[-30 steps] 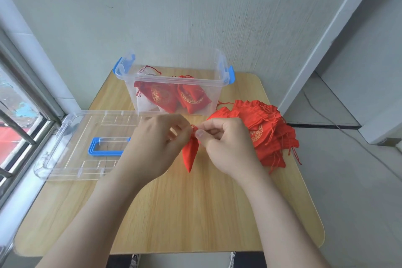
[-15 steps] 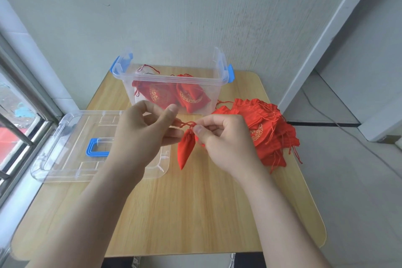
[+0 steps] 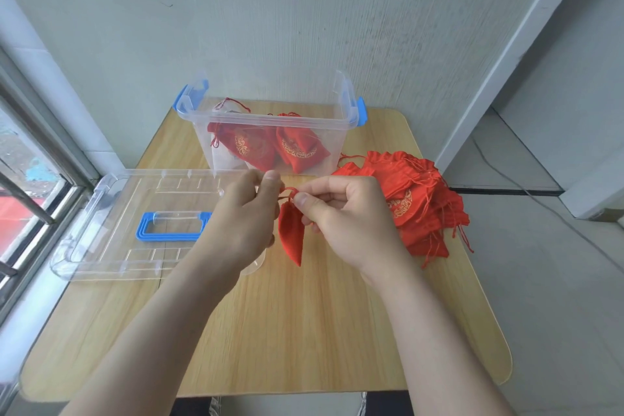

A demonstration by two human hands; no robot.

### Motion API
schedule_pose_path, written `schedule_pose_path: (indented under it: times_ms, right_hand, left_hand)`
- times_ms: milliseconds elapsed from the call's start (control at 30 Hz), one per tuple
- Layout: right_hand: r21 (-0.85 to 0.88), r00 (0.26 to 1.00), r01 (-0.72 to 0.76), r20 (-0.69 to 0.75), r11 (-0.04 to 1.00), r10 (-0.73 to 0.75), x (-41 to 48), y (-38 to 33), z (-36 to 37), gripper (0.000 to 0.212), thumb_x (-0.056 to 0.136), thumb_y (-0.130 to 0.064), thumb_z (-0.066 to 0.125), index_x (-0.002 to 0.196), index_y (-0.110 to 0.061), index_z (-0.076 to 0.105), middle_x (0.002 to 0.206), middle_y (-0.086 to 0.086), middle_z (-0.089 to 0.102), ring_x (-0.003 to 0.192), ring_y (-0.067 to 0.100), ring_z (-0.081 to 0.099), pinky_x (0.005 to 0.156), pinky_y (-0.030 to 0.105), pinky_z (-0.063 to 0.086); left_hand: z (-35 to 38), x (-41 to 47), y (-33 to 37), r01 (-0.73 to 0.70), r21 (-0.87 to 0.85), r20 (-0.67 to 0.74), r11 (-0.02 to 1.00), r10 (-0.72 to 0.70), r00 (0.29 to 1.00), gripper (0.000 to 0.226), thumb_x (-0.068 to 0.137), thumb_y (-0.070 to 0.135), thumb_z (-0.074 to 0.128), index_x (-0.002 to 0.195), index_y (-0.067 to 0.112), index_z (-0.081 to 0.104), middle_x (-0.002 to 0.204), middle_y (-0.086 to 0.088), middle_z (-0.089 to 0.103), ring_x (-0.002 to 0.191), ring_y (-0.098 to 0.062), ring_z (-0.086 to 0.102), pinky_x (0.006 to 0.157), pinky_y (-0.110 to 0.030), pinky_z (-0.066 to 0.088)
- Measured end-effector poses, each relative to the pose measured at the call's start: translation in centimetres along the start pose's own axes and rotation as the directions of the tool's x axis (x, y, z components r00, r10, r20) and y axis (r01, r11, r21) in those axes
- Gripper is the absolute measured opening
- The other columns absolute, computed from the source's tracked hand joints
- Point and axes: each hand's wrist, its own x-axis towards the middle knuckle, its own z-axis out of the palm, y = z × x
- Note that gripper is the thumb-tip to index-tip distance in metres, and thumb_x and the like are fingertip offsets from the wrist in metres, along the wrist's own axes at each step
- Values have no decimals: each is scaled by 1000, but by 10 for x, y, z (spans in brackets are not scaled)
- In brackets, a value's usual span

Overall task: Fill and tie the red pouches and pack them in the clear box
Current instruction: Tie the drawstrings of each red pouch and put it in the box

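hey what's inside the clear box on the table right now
Two tied red pouches with gold print lie inside the clear box, with a red cord near its rim. Whether more lies behind or under them cannot be seen.

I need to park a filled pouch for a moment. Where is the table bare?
Bare: the near half of the table, below both hands. Crowded: lid on the left, pouch pile on the right, clear box at the back.

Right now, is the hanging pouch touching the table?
Cannot tell. In the head view both hands hold the pouch by its drawstring, but the steep downward angle hides any gap between its tip and the table.
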Motion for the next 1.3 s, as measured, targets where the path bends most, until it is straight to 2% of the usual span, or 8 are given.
schedule_pose_path:
  times_ms: [333, 533, 667, 833, 1000, 1100, 1200, 1300]
  right_hand:
    - [-127, 999, 51, 15, 991, -50, 1, 6, -10, 17, 99, -8, 72, 104, -19, 83, 77, -5, 77, 68, 2, 68, 68, 19, 54]
    - [-361, 994, 87, -28, 928, -104, 0, 12, -2, 19, 99, -9, 69, 98, -22, 83, 77, -11, 76, 74, 2, 70, 68, 15, 53]
    - [-478, 991, 57, -78, 877, -106, 0, 11, 2, 16, 100, -15, 66, 93, -22, 79, 77, -15, 71, 72, 0, 64, 61, 6, 39]
    - [-376, 986, 62, -119, 925, -115, -1, 7, 2, 15, 98, -17, 65, 87, -20, 75, 76, -15, 72, 75, 0, 67, 67, 15, 47]
    - [-274, 991, 58, -102, 960, -89, -3, 3, 4, 16, 94, -18, 68, 80, -19, 75, 67, -10, 74, 64, 4, 68, 63, 23, 53]
    - [-267, 991, 71, -92, 961, -99, -4, 1, 6, 16, 94, -18, 68, 80, -18, 75, 67, -8, 75, 64, 6, 70, 65, 29, 57]
    - [-246, 990, 71, -97, 967, -98, -5, 2, 6, 17, 95, -19, 68, 80, -18, 76, 68, -5, 76, 66, 11, 72, 68, 35, 60]
    - [-289, 990, 81, -86, 954, -110, -4, 6, 5, 15, 98, -18, 69, 86, -18, 78, 68, -7, 75, 67, 9, 73, 71, 35, 60]
  left_hand:
    - [-21, 8, -4, -4, 99, -283, 995, 32, 959, 22, 107, 38, 48, 123, 23, 53, 96, -4, 62, 75, -18, 59, 61, -33, 41]
    - [-21, 8, -5, 18, 83, -266, 996, 4, 964, 22, 99, 25, 54, 122, 25, 55, 99, -6, 60, 73, -20, 57, 58, -29, 40]
    - [-17, 2, -3, -11, 87, -185, 996, 27, 982, 13, 99, 19, 59, 110, 26, 58, 64, -1, 52, 54, -21, 48, 54, -27, 39]
    - [-19, 0, 1, -4, 89, -53, 996, 9, 999, 8, 99, 36, 64, 98, 29, 61, 80, -3, 57, 65, -18, 49, 69, -37, 46]
    - [-12, -2, -4, -180, 250, 15, 951, 182, 983, 66, 101, 66, 50, 76, 7, 65, 57, 17, 50, 57, -3, 46, 67, -33, 40]
    - [-9, 2, -10, -244, 364, -4, 899, 264, 965, 60, 98, 69, 56, 56, 26, 62, 59, 16, 55, 68, -5, 49, 66, -30, 36]
    - [-10, 7, -17, -291, 412, 9, 863, 316, 949, 51, 98, 62, 60, 59, 31, 62, 71, 3, 60, 86, -11, 53, 72, -27, 36]
    - [-12, 6, -15, -311, 404, -3, 860, 342, 940, 46, 103, 49, 59, 63, 28, 62, 63, 15, 55, 79, -7, 48, 70, -27, 34]
